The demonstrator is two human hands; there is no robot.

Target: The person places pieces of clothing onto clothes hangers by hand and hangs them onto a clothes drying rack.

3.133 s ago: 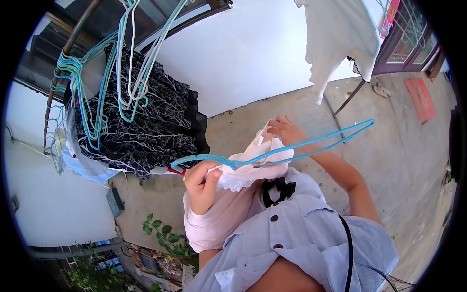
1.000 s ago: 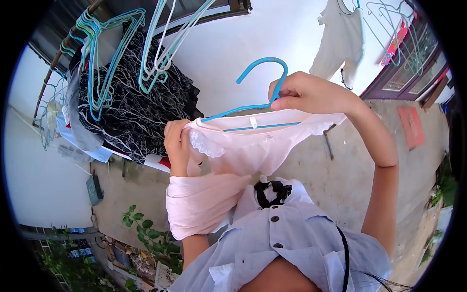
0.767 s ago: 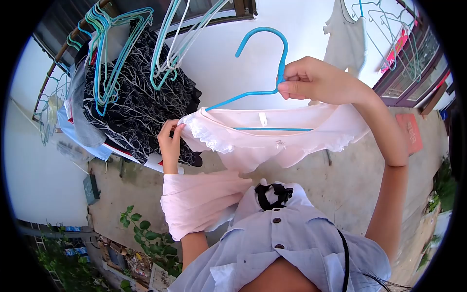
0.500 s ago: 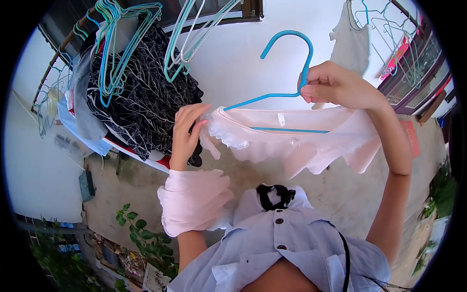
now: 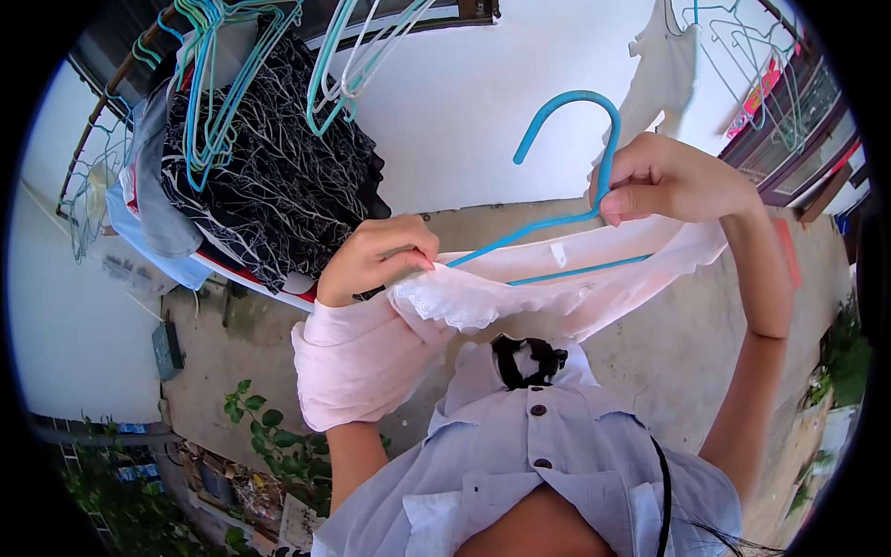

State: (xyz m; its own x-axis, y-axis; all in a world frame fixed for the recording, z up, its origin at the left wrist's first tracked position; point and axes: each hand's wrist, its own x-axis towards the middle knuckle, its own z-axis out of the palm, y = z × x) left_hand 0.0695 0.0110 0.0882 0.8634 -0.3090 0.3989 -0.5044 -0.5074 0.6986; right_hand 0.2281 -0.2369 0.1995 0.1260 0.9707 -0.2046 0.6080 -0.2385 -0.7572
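Note:
My right hand [image 5: 682, 181] is closed round the neck of a blue clothes hanger [image 5: 520, 234], just below its hook. The hanger sits inside the neckline of a pale pink top [image 5: 445, 304] with a frilly, lacy collar and a small white label. At the left end of the neckline, my left hand [image 5: 380, 255] pinches the collar edge close to the hanger's left arm. More of the pink cloth is draped round my left forearm. Folds of the top hide the hanger's left tip, and its right end is also covered.
Several empty hangers [image 5: 223, 93] hang from a rail at upper left, beside a black patterned garment [image 5: 278, 158] and other clothes. A pale grey garment [image 5: 654, 79] hangs against the white wall at upper right, near more hangers [image 5: 756, 65]. A leafy plant [image 5: 278, 436] grows at lower left.
My left hand has moved right and down onto the collar edge, its fingers now pinched. The hanger and top have come lower, with the top's right side pulled up and tilted.

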